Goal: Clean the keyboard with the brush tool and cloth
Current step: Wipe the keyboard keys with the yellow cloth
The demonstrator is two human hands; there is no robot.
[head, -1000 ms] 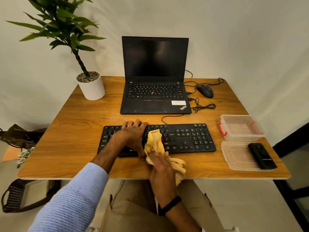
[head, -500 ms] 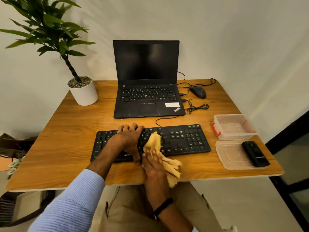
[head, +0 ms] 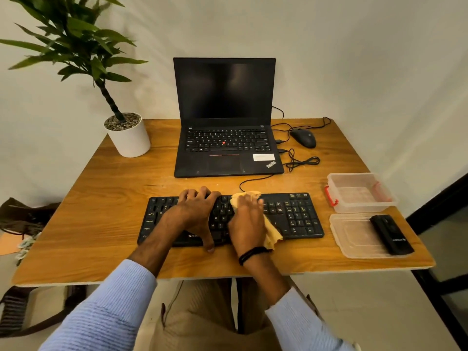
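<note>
Wiping the keyboard [head: 291, 216], near the surface's [head: 114, 211] front edge, with the cloth [head: 273, 234] bunched in the right grip [head: 247, 221]; clamping it with the left grip [head: 197, 211]. Probably midway; leaving the brush tool [head: 391, 234] aside.

You're at a small office desk [head: 101, 224], open laptop [head: 224, 97] at the far side, wired mouse [head: 303, 138] to its right, keyboard [head: 291, 216] near you, potted plant [head: 126, 138] far left, plain white wall [head: 354, 59] behind, bag [head: 22, 216] on the floor, left
</note>
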